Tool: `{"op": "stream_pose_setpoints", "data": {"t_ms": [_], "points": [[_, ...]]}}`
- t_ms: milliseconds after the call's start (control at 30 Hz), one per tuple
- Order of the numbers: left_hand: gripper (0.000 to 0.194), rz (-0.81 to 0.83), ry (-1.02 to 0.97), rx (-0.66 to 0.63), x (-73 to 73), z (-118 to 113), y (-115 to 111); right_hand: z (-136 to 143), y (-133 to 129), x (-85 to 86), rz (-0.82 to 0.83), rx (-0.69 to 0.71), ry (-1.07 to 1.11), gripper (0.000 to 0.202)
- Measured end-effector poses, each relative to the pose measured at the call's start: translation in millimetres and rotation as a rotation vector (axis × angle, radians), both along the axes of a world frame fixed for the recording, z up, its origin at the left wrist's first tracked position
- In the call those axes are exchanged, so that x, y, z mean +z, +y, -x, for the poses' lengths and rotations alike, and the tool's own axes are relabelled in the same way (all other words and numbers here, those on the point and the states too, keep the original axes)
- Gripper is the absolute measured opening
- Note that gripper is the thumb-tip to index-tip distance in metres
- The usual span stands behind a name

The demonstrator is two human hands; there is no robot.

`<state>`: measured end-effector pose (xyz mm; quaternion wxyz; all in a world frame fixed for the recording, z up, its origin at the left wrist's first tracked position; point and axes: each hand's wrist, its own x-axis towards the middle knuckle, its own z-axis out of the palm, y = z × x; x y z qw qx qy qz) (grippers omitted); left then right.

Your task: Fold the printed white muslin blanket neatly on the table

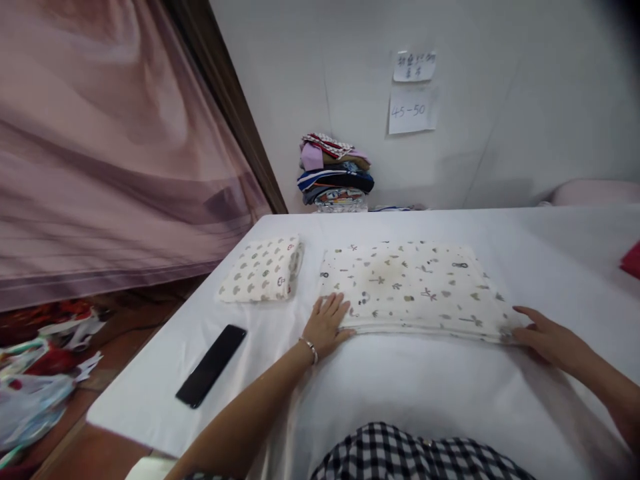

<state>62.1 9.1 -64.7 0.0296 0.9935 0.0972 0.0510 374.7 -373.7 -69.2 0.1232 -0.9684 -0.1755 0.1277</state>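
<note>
A white cotton cloth [400, 280] printed with small grey-green plants and figures lies folded in a long, layered rectangle. My left hand [326, 325] rests on its near left corner, fingers stretched over the top and thumb along the front edge. At the near right corner, my right hand [543, 339] has the layered edge between its fingers and thumb; part of that grip is hidden. Left of this cloth sits a thicker folded cloth [263, 270] with a mushroom-like print, apart from both hands.
A black phone [212, 365] lies on the white-covered table [145, 393], near its left edge. Behind the table a stack of folded clothes [336, 175] stands against the wall. A pink curtain [115, 133] hangs at left, above bags [35, 407] on the floor.
</note>
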Motion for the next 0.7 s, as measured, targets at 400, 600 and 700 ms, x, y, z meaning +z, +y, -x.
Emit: {"op": "stream_pose_setpoints", "data": {"t_ms": [400, 600, 700], "points": [[0.067, 0.101, 0.071, 0.037, 40.3, -63, -5, 15, 86, 49.8, -0.215, 0.5, -0.41, 0.061], [0.068, 0.059, 0.184, 0.08, 13.4, -77, 5, -22, 120, 15.1, 0.05, 0.415, -0.293, 0.068], [0.067, 0.041, 0.156, 0.065, 7.8, -73, 9, -29, 114, 1.9, 0.075, 0.409, -0.3, 0.068]]}}
